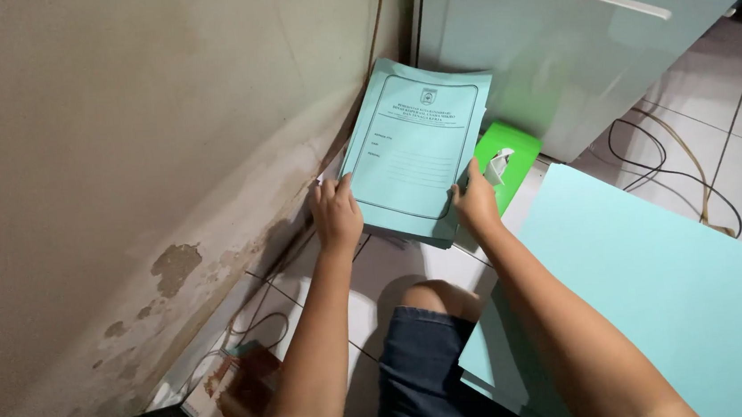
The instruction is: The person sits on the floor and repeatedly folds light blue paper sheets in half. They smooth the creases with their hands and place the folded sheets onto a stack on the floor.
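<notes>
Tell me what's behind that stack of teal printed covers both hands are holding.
Behind the stack of teal covers, held by the left hand and right hand, stand the stained wall and a pale cabinet. A green box peeks out beside it. The corner floor is covered.

- A stack of teal folders [416, 155] is gripped at its lower edges by the left hand [336, 213] and right hand [476, 204].
- A green box [510, 156] is seen just beside it, on the tiled floor [741, 140].
</notes>
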